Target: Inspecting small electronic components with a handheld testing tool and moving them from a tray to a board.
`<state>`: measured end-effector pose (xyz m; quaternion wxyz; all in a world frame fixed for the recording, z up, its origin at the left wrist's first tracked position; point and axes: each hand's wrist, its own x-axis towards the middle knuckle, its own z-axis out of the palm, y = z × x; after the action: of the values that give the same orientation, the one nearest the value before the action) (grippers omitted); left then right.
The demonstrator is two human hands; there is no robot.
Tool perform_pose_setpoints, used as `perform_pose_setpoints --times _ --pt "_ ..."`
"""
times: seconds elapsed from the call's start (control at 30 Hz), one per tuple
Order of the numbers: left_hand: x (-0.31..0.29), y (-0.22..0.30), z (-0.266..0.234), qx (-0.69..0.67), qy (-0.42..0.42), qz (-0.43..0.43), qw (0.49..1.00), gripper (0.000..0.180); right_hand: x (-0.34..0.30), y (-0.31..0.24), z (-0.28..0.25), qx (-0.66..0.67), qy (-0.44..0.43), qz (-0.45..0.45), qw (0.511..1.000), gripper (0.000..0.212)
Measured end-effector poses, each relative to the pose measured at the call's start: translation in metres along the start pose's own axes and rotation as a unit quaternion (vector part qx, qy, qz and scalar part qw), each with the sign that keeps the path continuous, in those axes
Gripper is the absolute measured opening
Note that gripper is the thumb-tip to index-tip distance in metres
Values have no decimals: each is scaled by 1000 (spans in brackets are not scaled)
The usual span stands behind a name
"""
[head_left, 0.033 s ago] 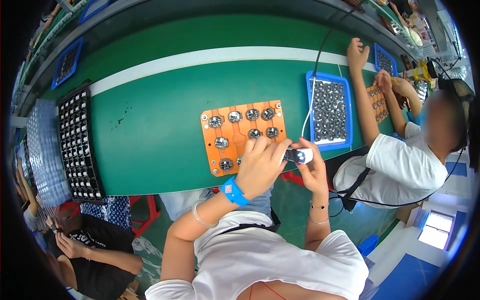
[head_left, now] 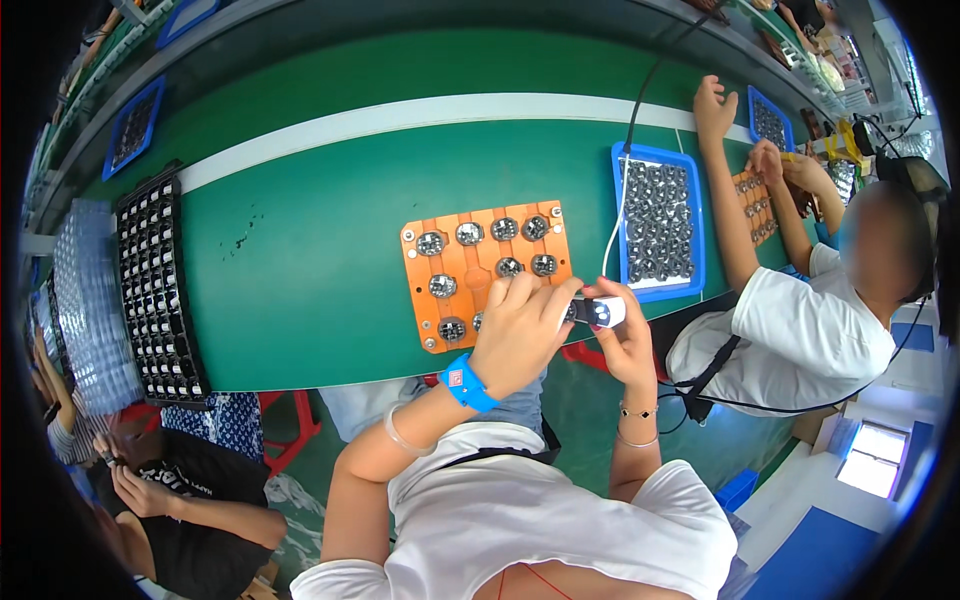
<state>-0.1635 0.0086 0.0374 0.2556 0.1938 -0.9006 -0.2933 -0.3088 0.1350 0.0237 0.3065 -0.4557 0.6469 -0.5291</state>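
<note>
A small device with a white casing and a black end (head_left: 604, 311) is held between my two hands, just past the near right corner of an orange fixture plate (head_left: 478, 300). My right hand (head_left: 630, 345) is closed round its white end, with thumb and fingers on either side. At the black end, my left hand (head_left: 522, 335) pinches with its fingertips and reaches over the plate's near edge. Several round dark metal parts (head_left: 469, 233) sit in the plate's recesses; my left hand hides some of them. A white cable (head_left: 614, 225) hangs down and ends close to my right fingers.
A blue tray (head_left: 701, 270) of small dark parts lies right of the plate. At the table's left stand a black tray (head_left: 191, 330) with rows of pieces and stacked clear trays (head_left: 95, 300). A co-worker (head_left: 800, 330) sits at right, another (head_left: 200, 510) at lower left.
</note>
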Motion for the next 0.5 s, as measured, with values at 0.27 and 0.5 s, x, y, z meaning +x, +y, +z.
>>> perform_pose_setpoints --times 0.27,0.5 --pt "-16 -9 7 36 -5 -21 999 51 1 23 -25 37 232 -75 969 43" --pt "-46 -16 -24 124 12 -114 986 73 20 69 -60 -212 394 -72 891 37"
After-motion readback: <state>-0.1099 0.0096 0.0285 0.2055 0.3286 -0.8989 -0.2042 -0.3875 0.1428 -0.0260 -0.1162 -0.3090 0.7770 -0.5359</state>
